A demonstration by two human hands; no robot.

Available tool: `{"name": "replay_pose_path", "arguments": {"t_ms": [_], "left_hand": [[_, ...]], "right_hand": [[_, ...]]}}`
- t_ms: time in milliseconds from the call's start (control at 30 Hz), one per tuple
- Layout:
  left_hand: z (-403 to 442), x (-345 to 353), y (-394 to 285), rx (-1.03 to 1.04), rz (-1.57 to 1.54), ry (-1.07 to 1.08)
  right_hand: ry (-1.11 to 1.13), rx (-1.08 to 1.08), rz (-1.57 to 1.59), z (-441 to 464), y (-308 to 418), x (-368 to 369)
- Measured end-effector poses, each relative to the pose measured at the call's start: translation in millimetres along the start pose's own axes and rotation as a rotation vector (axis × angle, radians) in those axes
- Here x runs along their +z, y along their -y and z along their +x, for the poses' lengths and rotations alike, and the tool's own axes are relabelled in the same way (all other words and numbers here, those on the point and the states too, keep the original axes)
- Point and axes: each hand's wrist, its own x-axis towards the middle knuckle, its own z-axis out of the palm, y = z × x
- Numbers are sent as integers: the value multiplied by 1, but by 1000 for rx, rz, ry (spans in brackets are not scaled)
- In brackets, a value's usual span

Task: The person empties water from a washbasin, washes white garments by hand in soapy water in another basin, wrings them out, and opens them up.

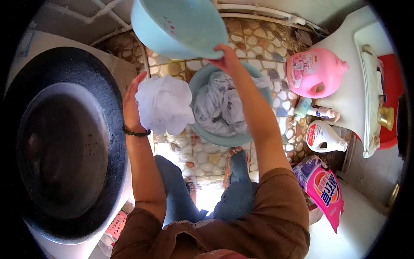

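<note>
My left hand (133,101) holds a bunched white cloth (164,105), its palm against the cloth's left side and part of the fingers hidden behind it. With my right hand (226,60) I grip the rim of a light blue basin (148,32), which is tilted at the top of the view. Below and between my arms a second blue-green basin (198,79) stands on the floor. Wet-looking whitish cloth (220,105) lies crumpled inside it, partly covered by my right forearm.
On the left is a large dark round basin (113,129). To the right are a pink jug (317,73), a white bottle (323,137), small bottles (322,112) and a pink-purple bag (321,185). The floor is pebble-patterned (207,157); pipes (258,8) run along the wall.
</note>
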Motion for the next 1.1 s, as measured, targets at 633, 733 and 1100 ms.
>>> {"name": "replay_pose_path", "arguments": {"t_ms": [633, 733, 1100], "left_hand": [[7, 0, 23, -83, 1, 30], [20, -8, 32, -59, 21, 58], [10, 20, 4, 155, -73, 241]], "right_hand": [[-347, -409, -959, -73, 82, 27], [-326, -221, -662, -46, 70, 8], [14, 180, 5, 22, -35, -21]]}}
